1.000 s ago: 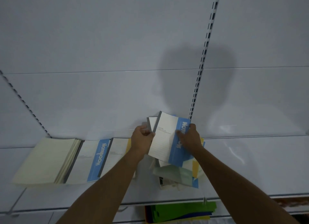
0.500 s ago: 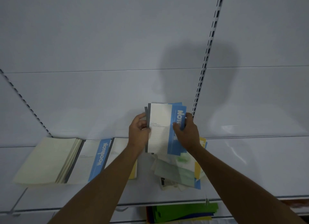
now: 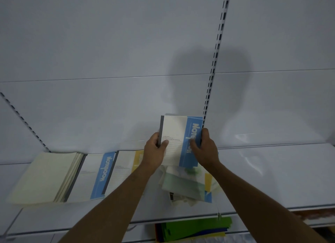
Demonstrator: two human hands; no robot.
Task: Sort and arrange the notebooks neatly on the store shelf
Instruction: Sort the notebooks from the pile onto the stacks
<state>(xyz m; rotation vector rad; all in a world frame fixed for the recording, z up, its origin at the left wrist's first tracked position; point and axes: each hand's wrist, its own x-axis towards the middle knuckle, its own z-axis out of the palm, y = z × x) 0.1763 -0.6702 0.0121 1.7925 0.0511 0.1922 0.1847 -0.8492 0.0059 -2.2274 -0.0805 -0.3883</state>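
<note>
Gripping a small bundle of blue-banded notebooks (image 3: 179, 141) from both sides, the two hands hold it upright above the white shelf (image 3: 272, 175), in front of the pale back panel (image 3: 108, 43). The left hand (image 3: 155, 150) curls round the grey spine edge, thumb laid on the cream cover; the right hand (image 3: 204, 148) clasps the blue edge, fingers wrapped behind and thumb on the printed band. A slotted upright rail (image 3: 213, 70) rises just above the right hand.

Directly under the hands, a loose heap of mixed notebooks (image 3: 188, 184) lies askew on the shelf, showing green, yellow and blue patches. Left of the left forearm, three flat piles sit side by side and overlap: a yellow-banded notebook (image 3: 126, 168) nearest the arm, then a blue-banded notebook (image 3: 94, 175), then a cream stack (image 3: 43, 177) farthest out. Below the shelf's front edge, between the forearms, coloured paper sheets (image 3: 194, 228) in green, blue and yellow show.
</note>
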